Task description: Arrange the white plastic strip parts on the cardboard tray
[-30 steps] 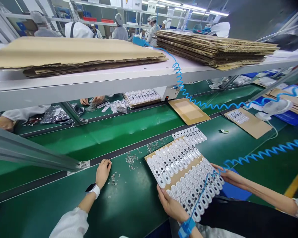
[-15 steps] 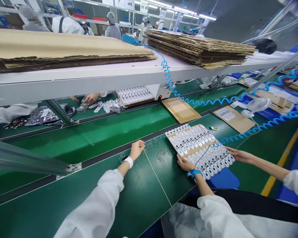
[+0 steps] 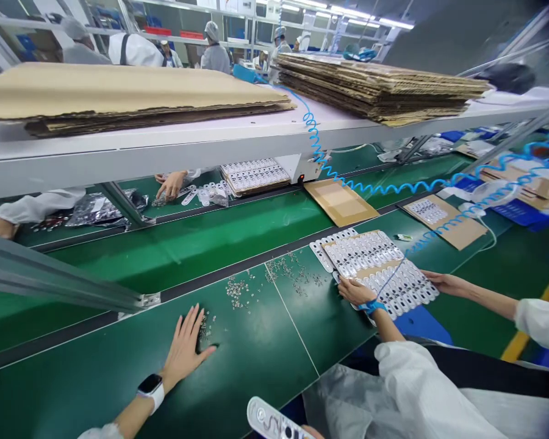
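Observation:
My left hand [image 3: 185,347], with a white-strapped watch [image 3: 150,384] on its wrist, lies flat on the green work surface [image 3: 251,347] with its fingers spread. Beside its thumb and index finger is a small group of tiny metal parts [image 3: 205,327]. More tiny parts [image 3: 238,292] lie in a loose patch ahead of it. At the bottom edge only a little of my right hand [image 3: 313,432] shows, holding a white oblong panel [image 3: 268,417] with rounded end and dark openings. The rest of that hand is out of view.
To the right, a co-worker's hands [image 3: 357,291] hold a cardboard sheet with rows of white panels [image 3: 370,256]. Further tiny parts [image 3: 297,274] are scattered nearby. A shelf [image 3: 165,146] with cardboard stacks [image 3: 379,88] crosses ahead, and a blue coiled hose [image 3: 384,188] hangs down.
My left hand has moved left and nearer, from closed fingers at the scattered parts to lying flat. The white panel in my right hand has come into view. The co-worker's sheet has shifted slightly.

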`<state>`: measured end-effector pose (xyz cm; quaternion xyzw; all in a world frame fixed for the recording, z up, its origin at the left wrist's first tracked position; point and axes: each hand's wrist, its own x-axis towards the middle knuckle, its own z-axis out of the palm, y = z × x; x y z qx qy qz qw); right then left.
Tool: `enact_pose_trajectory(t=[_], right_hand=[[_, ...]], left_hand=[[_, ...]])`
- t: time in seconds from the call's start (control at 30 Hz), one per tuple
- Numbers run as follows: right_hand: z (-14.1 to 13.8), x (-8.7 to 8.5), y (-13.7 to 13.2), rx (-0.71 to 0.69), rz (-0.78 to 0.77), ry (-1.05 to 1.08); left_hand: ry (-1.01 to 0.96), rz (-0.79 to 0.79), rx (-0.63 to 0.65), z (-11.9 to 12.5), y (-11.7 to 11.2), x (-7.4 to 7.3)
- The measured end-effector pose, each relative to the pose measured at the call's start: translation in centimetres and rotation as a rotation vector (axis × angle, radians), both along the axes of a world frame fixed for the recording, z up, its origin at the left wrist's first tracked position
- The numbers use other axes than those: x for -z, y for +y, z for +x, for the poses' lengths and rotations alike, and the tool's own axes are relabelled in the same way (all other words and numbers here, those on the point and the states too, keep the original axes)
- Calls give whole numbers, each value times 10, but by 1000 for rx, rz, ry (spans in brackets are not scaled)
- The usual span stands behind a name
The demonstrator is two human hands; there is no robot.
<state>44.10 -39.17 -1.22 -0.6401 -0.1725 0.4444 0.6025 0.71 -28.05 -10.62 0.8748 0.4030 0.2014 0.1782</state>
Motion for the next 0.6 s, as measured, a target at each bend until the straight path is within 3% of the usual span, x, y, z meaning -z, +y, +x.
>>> enact_pose_trajectory(t=[0.07,0.17,0.23,0.33,0.43,0.6], right_hand=[[-50,1,-25,-6,-25,27],[-135,4,-70,-21,-87,72],[-186,6,-93,-10,-134,110],[-234,9,-104,177,-165,224],[-249,12,-89,265,-123,269],[-257,13,-58,183,-123,273]], left_hand=[[62,21,22,-13,-7,15],[111,18,31,7,12,29],[124,1,56,27,32,29],[128,-21,99,36,43,15],[135,-32,64,10,13,-9],[169,-41,-58,-68,-87,-47]])
